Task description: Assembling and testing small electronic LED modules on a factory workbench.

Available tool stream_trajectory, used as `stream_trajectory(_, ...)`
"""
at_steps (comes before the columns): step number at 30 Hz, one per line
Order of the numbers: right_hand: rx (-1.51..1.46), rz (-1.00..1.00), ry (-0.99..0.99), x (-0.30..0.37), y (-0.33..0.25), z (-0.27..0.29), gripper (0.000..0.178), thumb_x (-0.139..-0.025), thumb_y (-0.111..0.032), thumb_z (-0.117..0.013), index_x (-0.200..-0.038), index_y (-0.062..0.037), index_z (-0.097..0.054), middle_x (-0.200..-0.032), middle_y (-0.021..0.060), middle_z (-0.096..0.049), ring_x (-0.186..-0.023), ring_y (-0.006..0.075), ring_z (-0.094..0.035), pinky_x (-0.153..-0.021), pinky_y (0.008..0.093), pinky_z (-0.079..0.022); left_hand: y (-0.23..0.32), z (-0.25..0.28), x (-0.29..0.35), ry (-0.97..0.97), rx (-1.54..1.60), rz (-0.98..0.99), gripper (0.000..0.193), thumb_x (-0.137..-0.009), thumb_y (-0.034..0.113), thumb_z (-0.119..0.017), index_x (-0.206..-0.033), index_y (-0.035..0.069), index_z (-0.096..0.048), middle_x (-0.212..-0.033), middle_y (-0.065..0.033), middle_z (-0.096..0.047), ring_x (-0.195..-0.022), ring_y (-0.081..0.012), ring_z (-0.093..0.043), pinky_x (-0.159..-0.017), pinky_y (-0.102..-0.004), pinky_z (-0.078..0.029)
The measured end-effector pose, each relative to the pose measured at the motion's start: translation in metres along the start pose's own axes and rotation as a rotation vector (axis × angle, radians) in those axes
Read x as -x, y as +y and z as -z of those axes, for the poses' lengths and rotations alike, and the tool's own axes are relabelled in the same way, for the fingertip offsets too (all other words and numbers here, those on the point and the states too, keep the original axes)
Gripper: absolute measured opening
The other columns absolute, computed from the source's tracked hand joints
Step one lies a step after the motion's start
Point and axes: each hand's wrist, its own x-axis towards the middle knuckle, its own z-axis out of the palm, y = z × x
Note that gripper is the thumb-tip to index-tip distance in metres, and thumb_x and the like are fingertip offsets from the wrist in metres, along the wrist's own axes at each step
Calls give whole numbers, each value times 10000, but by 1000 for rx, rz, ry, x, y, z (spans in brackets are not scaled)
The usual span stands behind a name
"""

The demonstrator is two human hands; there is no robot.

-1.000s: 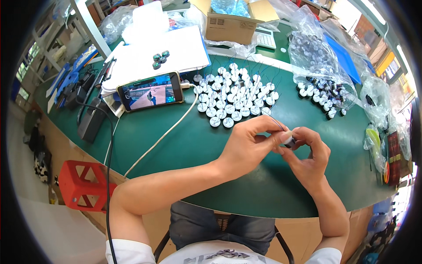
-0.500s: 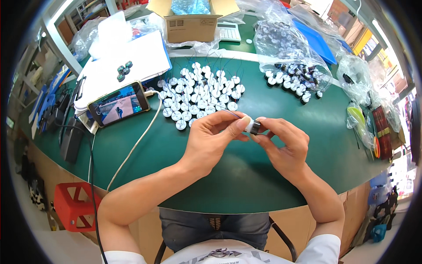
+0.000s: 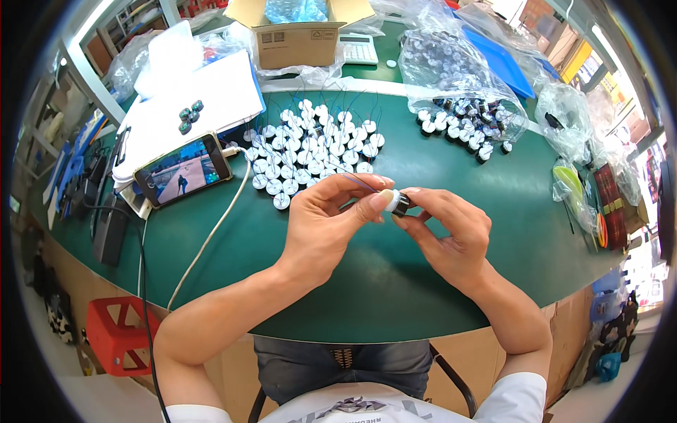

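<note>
Between my two hands, above the middle of the green table, is a small black cylinder with a white cap (image 3: 400, 204). My left hand (image 3: 321, 222) pinches it at the white end, with thin dark wires rising past the fingers. On its black end, the thumb and fingertips of my right hand (image 3: 455, 236) are closed. Just beyond my left hand, many similar white-topped parts (image 3: 310, 151) stand grouped together with thin wires sticking up.
A clear plastic bag (image 3: 458, 67) spills more such parts at the far right. At left, a phone (image 3: 183, 173) with a white cable leans near white sheets (image 3: 204, 92) holding several small green-black pieces (image 3: 190, 116). A cardboard box (image 3: 297, 42) and a calculator (image 3: 360, 49) stand behind.
Both hands have shifted slightly left, and the cylinder tilts a little more, showing more of its white cap. My grip stays on it. The phone's picture has changed.
</note>
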Motion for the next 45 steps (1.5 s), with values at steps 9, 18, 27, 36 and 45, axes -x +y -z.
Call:
stream_trajectory(9,6,5,20,2,1,0,349,-687,10,-796,-1012,-23,-672,-908,119,-706,-697,196,-696,-587,276,-561,-2,0,2,0,35,-11,133,-840,26,-709,-967,3,-674,-1034,-124,-682,-944,-158,-637,-865,-301,-535)
stream_trajectory(18,39,23,13,3,1,1,323,-682,-15,-803,-979,-20,-677,-920,124,-710,-752,229,-708,-610,292,-565,-4,-2,3,-13,44,-52,118,-843,-3,-692,-960,-5,-677,-1046,-149,-683,-980,-184,-651,-892,-310,-541)
stream_trajectory(27,107,97,42,2,0,1,316,-698,-25,-793,-991,-9,-675,-922,130,-711,-751,244,-708,-614,297,-567,-5,-3,6,25,-3,-7,278,-855,23,-692,-1119,-6,-609,-1054,-144,-681,-992,-175,-650,-876,-292,-535)
stream_trajectory(36,-19,-4,21,1,4,-1,352,-706,-6,-783,-1031,-16,-646,-902,124,-708,-748,253,-707,-614,305,-566,-1,-5,3,5,-75,-40,320,-861,9,-679,-1166,-16,-585,-1098,-151,-664,-1040,-185,-633,-908,-295,-524)
stream_trajectory(45,91,15,7,3,8,-3,588,-680,-36,-791,-1225,-58,-574,-876,104,-698,-773,247,-689,-636,323,-549,-12,-3,2,-77,-343,-139,454,-824,-26,-701,-1255,0,-559,-1061,-82,-655,-988,-152,-637,-885,-293,-522)
